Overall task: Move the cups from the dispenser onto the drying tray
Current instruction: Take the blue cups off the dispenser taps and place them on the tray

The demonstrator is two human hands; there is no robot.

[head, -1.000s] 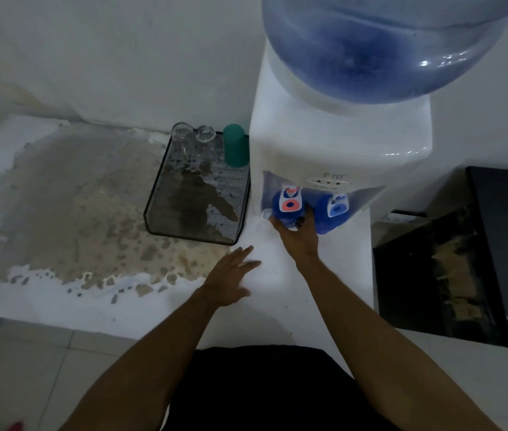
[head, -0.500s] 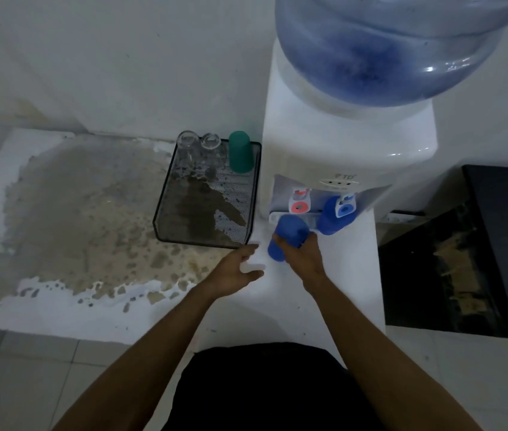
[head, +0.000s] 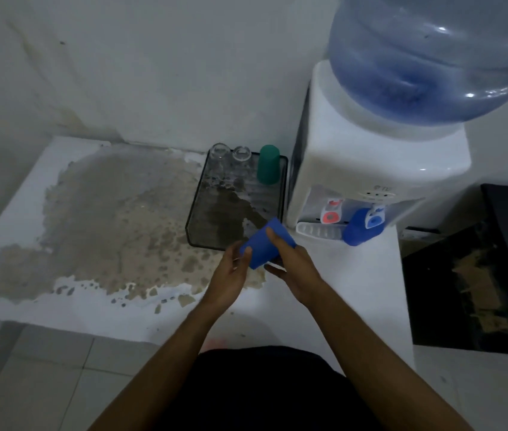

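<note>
A blue plastic cup (head: 263, 245) lies tilted between both my hands, just in front of the drying tray's near right corner. My right hand (head: 293, 264) grips it from the right and my left hand (head: 234, 270) holds its lower left side. A second blue cup (head: 356, 228) stands on the white dispenser's (head: 349, 169) drip grille under the blue tap. The dark drying tray (head: 198, 209) sits left of the dispenser. At its far edge stand two clear glasses (head: 230, 157) and an upside-down green cup (head: 268, 164).
A big blue water bottle (head: 433, 57) tops the dispenser. The white counter (head: 28, 293) has a large worn brown patch left of the tray. A dark cabinet (head: 479, 275) stands to the right. The wall runs close behind the tray.
My right hand pulled the blue cup away from under the red tap, down and left toward the tray's corner. My left hand rose from the counter and took hold of the cup too.
</note>
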